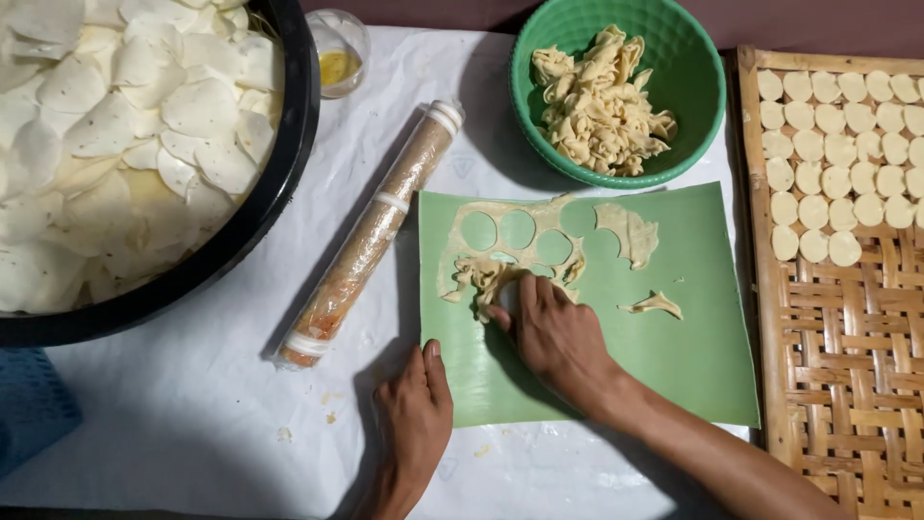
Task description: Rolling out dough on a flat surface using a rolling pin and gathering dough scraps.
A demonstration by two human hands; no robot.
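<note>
While your right hand (553, 332) pinches the holed dough sheet (500, 252) on the one green mat (674, 366), your left hand (416, 412) lies flat on the mat's edge. Two loose scraps, one rolling pin (371, 236), two bowls; the tray's discs run off-frame, too many to count.

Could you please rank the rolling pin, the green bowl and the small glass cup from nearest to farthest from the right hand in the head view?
From the right hand:
1. Rolling pin, to its left on the white sheet.
2. Green bowl, above it, holding dough scraps.
3. Small glass cup, far upper left.
</note>
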